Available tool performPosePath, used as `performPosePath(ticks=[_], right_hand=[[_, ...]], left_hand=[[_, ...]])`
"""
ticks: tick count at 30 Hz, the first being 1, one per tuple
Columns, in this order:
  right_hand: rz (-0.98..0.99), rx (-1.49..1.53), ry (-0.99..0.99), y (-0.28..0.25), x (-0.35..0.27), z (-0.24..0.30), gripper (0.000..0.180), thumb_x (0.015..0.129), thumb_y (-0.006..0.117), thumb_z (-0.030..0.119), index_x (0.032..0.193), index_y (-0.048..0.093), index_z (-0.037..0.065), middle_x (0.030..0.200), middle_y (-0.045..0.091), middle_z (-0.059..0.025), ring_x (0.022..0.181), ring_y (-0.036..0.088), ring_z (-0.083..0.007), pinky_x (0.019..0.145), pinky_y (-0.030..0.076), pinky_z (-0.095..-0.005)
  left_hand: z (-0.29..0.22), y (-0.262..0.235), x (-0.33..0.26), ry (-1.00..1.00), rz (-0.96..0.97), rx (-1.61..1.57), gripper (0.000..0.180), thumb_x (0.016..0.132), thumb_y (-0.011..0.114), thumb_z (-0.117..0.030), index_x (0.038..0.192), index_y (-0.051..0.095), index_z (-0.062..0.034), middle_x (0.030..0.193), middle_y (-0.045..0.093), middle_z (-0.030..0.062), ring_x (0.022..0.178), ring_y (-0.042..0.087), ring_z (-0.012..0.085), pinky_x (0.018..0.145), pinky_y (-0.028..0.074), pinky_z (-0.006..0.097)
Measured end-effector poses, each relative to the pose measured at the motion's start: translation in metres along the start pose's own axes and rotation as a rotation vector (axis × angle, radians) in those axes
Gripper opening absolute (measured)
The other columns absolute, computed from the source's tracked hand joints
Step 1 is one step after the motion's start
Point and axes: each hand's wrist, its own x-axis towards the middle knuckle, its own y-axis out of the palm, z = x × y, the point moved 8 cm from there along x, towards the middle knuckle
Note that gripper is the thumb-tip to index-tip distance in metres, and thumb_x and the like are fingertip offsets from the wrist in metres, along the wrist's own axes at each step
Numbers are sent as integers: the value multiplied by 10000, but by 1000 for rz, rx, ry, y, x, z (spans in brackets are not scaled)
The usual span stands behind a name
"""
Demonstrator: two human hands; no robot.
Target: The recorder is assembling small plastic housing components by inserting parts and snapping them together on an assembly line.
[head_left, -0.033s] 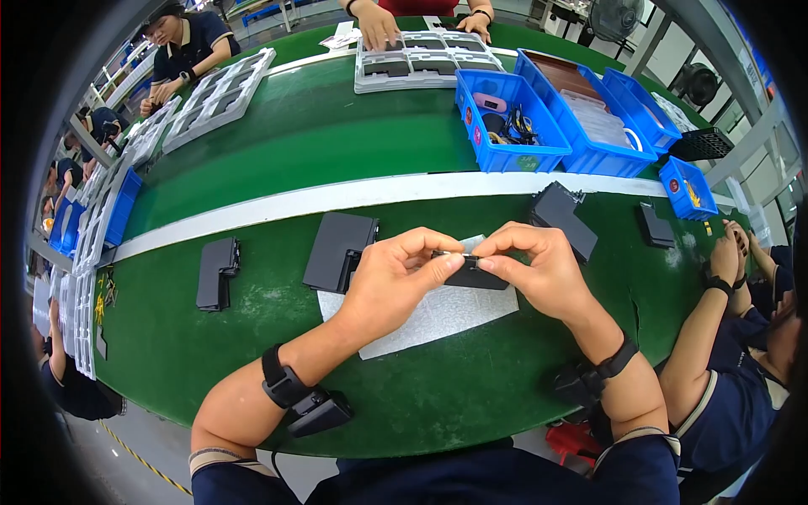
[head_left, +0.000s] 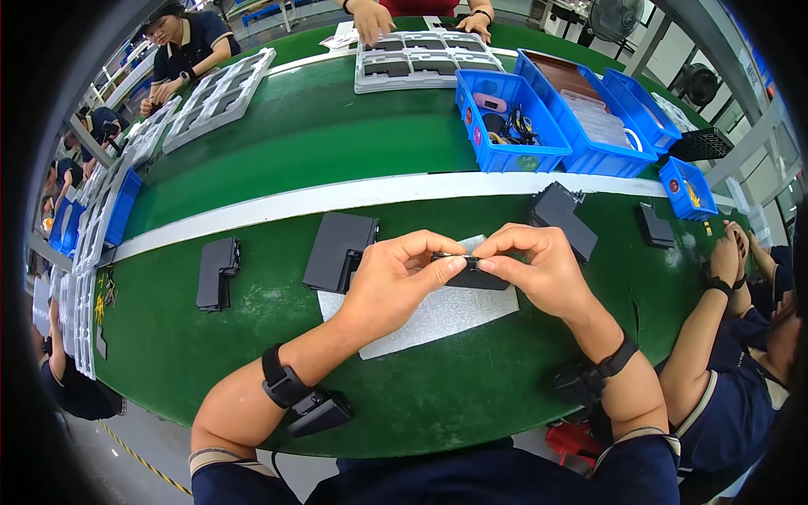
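Note:
My left hand (head_left: 383,282) and my right hand (head_left: 534,265) meet over the middle of the table. Thumb and fingers of both are pinched on a small dark part (head_left: 471,263), whose details the fingertips largely hide. Just below and behind it sits a dark grey block (head_left: 480,278), partly covered by my hands; I cannot tell whether the small part joins it. Under my hands lies a whitish sheet (head_left: 446,324). Beside my left hand, a dark grey L-shaped block (head_left: 337,248) overlaps the sheet's far left corner.
More dark grey blocks lie left (head_left: 219,273) and right (head_left: 566,220), plus a smaller one (head_left: 655,225). Beyond a white strip (head_left: 337,206) stand blue bins (head_left: 526,158) and a white compartment tray (head_left: 404,82), where a person's hands work. Another person's arms (head_left: 707,286) rest at right.
Across the table, the other person's hand has shifted slightly up and away from the tray. My own hands hold practically the same pose.

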Motion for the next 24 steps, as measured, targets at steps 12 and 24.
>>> performPosePath(ticks=[12, 24], right_hand=[[-264, -623, -434, 19, -11, 29, 118, 766, 696, 27, 881, 704, 5, 737, 664, -93, 714, 625, -239, 609, 455, -344], [-228, -730, -488, 25, -15, 42, 173, 770, 662, -18, 942, 685, -15, 802, 676, -116, 731, 621, -241, 636, 451, -350]], left_hand=[[-2, -7, -3, -58, -102, 54, 179, 893, 673, -174, 972, 685, -13, 806, 679, 26, 687, 607, 53, 597, 530, 217], [-16, -9, -4, 115, -162, 238, 141, 876, 680, -133, 926, 692, -2, 761, 680, 28, 643, 581, 50, 587, 482, 232]])
